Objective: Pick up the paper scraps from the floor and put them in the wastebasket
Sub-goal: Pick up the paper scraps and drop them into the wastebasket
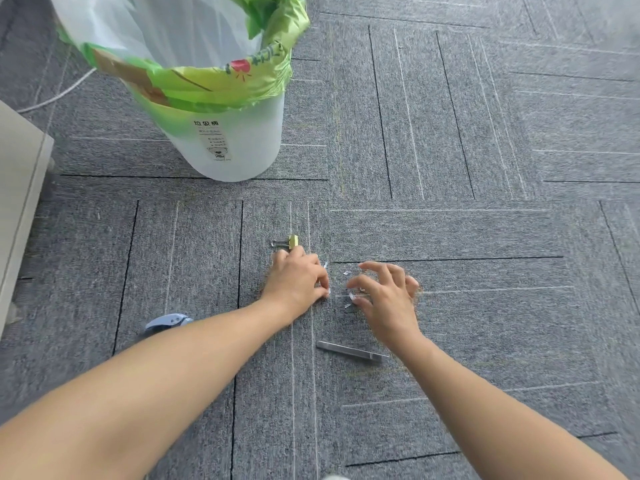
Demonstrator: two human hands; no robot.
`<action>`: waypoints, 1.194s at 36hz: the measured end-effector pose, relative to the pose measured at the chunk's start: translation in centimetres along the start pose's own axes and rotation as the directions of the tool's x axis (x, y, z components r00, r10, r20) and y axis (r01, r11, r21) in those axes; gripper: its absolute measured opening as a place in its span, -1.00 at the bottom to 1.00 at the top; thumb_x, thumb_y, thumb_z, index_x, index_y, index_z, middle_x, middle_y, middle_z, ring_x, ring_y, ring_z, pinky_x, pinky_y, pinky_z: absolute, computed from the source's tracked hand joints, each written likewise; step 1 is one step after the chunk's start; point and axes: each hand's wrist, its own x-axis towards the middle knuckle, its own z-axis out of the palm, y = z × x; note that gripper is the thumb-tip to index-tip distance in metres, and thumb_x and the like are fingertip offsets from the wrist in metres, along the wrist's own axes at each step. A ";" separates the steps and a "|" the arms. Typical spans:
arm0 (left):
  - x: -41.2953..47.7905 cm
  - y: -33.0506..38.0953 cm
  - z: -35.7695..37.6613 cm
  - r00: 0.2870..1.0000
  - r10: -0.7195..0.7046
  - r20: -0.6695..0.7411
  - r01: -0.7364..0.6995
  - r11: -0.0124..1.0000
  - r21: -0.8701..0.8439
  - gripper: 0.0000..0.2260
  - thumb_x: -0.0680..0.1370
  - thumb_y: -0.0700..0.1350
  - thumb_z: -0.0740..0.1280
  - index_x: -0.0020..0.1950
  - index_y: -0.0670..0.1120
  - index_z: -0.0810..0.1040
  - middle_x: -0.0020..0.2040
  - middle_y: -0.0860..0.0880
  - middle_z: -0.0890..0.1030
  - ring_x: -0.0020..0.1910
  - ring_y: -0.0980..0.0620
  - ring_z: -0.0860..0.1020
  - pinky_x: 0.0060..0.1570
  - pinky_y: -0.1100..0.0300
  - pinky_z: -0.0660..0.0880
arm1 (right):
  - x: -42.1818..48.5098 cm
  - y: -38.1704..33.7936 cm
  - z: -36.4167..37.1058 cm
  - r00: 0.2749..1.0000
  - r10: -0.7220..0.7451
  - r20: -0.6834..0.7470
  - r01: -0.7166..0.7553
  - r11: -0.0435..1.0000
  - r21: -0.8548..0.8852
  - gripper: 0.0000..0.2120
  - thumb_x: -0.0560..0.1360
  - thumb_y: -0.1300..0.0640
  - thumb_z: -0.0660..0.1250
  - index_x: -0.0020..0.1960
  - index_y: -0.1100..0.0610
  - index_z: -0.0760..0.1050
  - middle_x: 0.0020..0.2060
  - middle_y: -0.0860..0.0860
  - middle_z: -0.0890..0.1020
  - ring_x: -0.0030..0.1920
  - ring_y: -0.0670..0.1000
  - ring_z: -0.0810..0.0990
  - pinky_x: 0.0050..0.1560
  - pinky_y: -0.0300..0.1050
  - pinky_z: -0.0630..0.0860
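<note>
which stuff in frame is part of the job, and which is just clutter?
Job: paper scraps, wastebasket, left hand, right hand.
Clutter: binder clip, grey stick-shaped case, blue tool, white cord.

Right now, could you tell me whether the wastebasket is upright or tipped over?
Upright: the wastebasket stands on its base on the carpet, its lined mouth up.

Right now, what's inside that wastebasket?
Only a green printed bag lining the wastebasket, folded over its rim, shows. Its bottom lies out of view, so any contents cannot be seen.
</note>
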 end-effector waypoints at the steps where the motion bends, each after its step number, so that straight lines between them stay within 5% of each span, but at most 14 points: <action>1: 0.2 0.1 -0.1 1.000 0.012 0.010 -0.013 1.000 0.018 -0.83 0.47 0.17 0.39 -0.03 0.12 0.61 0.00 0.17 0.48 0.10 0.07 0.32 0.26 0.03 0.24 | 0.0 0.0 0.0 1.000 -0.002 0.007 0.002 1.000 -0.008 -0.80 0.44 -0.05 0.43 0.03 -0.26 0.52 0.33 -0.18 0.41 0.37 0.01 0.20 0.23 0.00 0.04; 15: 0.7 -0.3 0.2 0.997 0.066 0.043 -0.065 0.997 -0.035 -0.82 0.45 0.16 0.40 -0.01 0.15 0.61 0.00 0.16 0.49 0.10 0.10 0.31 0.26 0.03 0.17 | -0.2 0.2 0.0 0.999 0.014 0.032 -0.014 1.000 0.019 -0.94 0.51 -0.11 0.31 -0.11 -0.18 0.55 0.32 -0.19 0.39 0.34 0.01 0.17 0.26 0.04 0.08; 23: 0.6 -0.6 1.0 0.997 -0.074 -0.021 0.070 0.984 -0.165 -0.86 0.38 0.17 0.45 -0.15 0.16 0.65 -0.09 0.19 0.46 0.07 0.08 0.30 0.24 0.05 0.18 | -1.9 0.1 0.7 0.999 0.043 -0.033 -0.041 0.997 0.071 -0.97 0.47 -0.08 0.37 -0.14 -0.17 0.58 0.24 -0.17 0.46 0.29 0.02 0.28 0.12 -0.12 -0.01; 37: 0.5 -0.6 2.6 0.995 0.092 -0.033 -0.091 0.995 0.035 -0.88 0.55 0.10 0.28 0.00 0.11 0.55 0.03 0.13 0.37 0.13 0.06 0.28 0.21 0.05 0.22 | -1.3 -0.6 0.9 0.998 0.056 -0.016 -0.055 0.996 0.065 -0.89 0.42 -0.14 0.42 -0.07 -0.20 0.56 0.19 -0.23 0.45 0.25 -0.02 0.29 0.11 -0.09 0.03; 43: 1.0 -0.9 2.3 0.994 0.000 -0.105 -0.003 1.000 -0.027 -0.91 0.58 0.06 0.24 0.00 0.10 0.51 0.02 0.14 0.34 0.15 0.07 0.29 0.23 0.07 0.16 | -1.3 -0.6 0.9 0.999 0.044 -0.008 -0.044 0.998 0.036 -0.93 0.43 -0.13 0.41 -0.12 -0.19 0.58 0.16 -0.22 0.47 0.22 -0.02 0.30 0.11 -0.05 0.06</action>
